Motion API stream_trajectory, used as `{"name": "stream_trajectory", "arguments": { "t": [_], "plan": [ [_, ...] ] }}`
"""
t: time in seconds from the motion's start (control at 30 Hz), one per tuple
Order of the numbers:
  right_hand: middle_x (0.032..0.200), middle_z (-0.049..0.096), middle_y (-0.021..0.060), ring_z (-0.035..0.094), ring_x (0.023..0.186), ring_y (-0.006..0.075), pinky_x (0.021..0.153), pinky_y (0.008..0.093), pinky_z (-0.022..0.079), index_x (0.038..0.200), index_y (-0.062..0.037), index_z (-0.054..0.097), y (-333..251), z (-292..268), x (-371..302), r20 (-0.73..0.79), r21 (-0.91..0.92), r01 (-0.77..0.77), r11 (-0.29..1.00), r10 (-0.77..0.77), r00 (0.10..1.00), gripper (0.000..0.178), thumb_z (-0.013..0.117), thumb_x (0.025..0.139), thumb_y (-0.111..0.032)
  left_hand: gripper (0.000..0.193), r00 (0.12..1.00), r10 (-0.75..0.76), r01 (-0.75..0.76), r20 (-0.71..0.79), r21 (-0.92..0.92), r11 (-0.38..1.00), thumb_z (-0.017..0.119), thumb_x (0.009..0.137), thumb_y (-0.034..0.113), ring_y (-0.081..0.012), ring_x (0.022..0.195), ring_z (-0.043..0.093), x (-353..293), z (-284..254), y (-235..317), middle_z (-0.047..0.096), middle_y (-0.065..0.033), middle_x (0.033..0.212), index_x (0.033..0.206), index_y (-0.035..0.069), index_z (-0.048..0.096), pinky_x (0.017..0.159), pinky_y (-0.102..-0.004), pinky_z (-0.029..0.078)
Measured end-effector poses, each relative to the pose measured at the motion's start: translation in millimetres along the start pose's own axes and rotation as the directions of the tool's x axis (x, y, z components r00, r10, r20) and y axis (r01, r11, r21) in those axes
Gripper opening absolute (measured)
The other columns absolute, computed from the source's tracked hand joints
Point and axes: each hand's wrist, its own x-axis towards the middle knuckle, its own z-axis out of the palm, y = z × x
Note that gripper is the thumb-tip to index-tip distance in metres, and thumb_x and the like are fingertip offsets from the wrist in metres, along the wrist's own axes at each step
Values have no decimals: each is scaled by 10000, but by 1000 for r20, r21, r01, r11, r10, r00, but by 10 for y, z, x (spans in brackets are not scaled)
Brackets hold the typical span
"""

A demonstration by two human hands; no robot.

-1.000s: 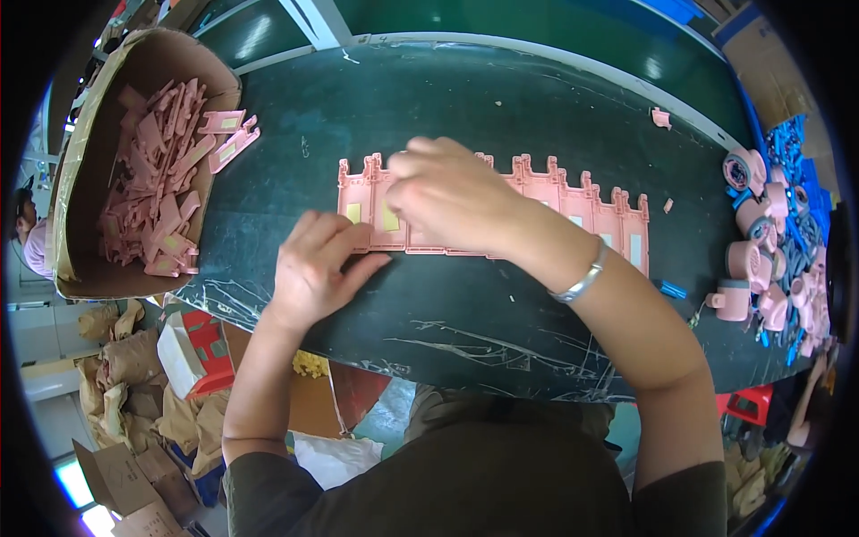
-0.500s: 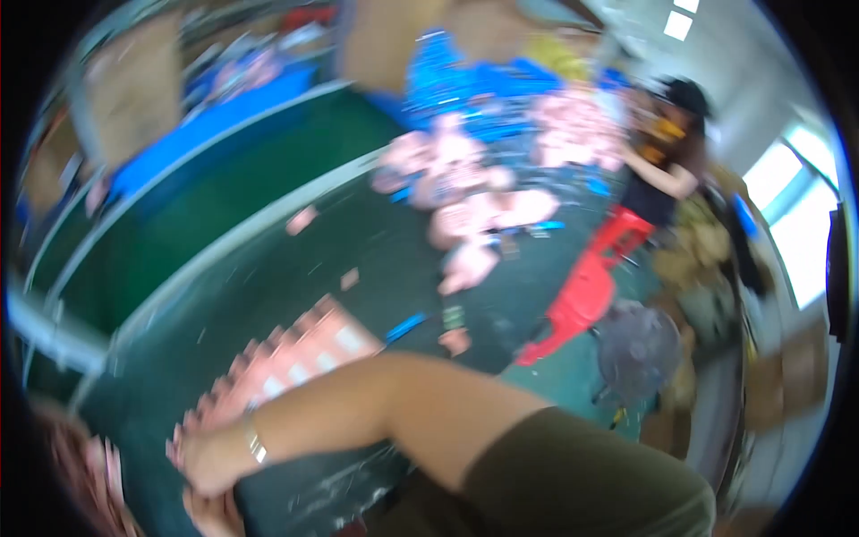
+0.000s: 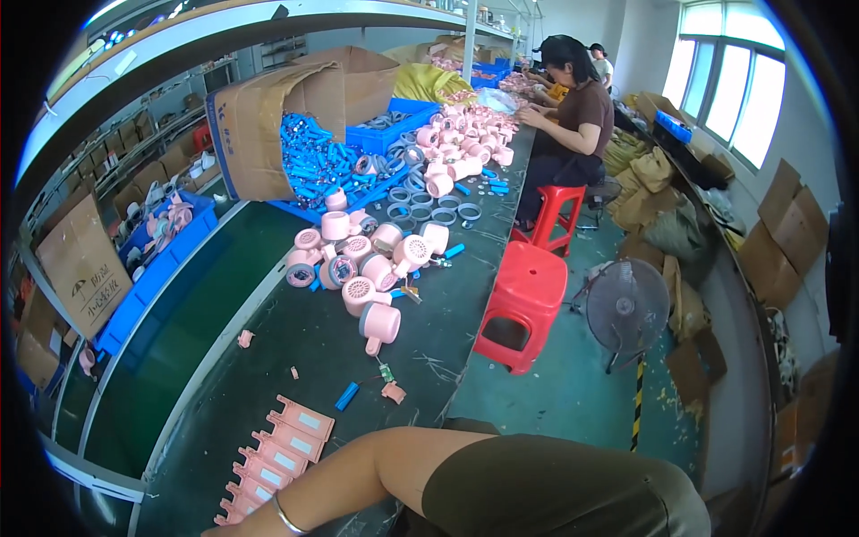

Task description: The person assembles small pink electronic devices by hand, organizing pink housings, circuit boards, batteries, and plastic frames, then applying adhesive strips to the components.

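Neither of the hands shows: the right forearm (image 3: pixel 358 474), with a thin silver bangle (image 3: pixel 288 517) at the wrist, runs down to the bottom edge and the hand itself is cut off there, so I cannot tell whether it is open or closed, or what it has hold of. The left hand is out of view altogether.

Just above that wrist, at the near end of the dark green worktop (image 3: pixel 268 358), lies a row of flat pink plastic pieces (image 3: pixel 273 456) set side by side, each with a pale rectangle on top; the forearm passes right beside the nearest of them. A little further along the worktop lie a small blue cylinder (image 3: pixel 347 396) and a small pink scrap (image 3: pixel 393 392), close together.

Beyond them sits a heap of round pink housings with vented faces (image 3: pixel 371 268), and further back a tipped cardboard box (image 3: pixel 268 125) spilling blue parts (image 3: pixel 318 161) onto the surface, with grey rings (image 3: pixel 429 210) next to it.

Off the edge of the worktop stands a red plastic stool (image 3: pixel 523 304), with a small floor fan (image 3: pixel 628 309) beside it on the green floor. At the far end another person in a dark top (image 3: pixel 577 112) sits on a second red stool, bent over more pink parts.
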Motion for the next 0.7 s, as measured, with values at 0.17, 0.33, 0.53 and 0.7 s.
{"name": "stream_trajectory", "arguments": {
  "t": [0.17,0.33,0.53,0.7],
  "plan": [
    [884,588,96,573,850,256,674,381,469,776,-59,632,-401,189,18,-41,-73,242,968,-245,969,186,498,828,-177,737,960,264,-270,92,548,792,521,870,473,-299,1129,465,-281,-125,154,451,-143,1294,1342,-53,315,942,-406,376],
    [741,582,87,534,796,275,666,430,415,561,-79,607,-255,-251,-55,-12,211,-139,968,145,989,142,580,662,-175,292,761,393,-155,-516,443,883,523,877,211,-59,760,535,-240,-101,382,544,1,766,1105,32,552,659,-229,465],
    [804,540,31,502,828,229,772,358,419,715,-108,665,219,-207,-218,328,-59,-300,952,303,895,37,671,679,-112,286,824,353,-250,443,844,-475,757,680,181,-269,583,541,-334,-197,102,530,-94,659,920,62,656,533,-351,440],
    [764,530,17,492,805,195,760,320,405,706,-112,677,278,172,-53,433,-56,-129,990,141,891,39,665,676,-133,254,849,240,-270,471,776,-570,744,650,264,-200,596,534,-309,-264,120,495,-13,652,850,129,662,548,-327,450]
  ]
}}
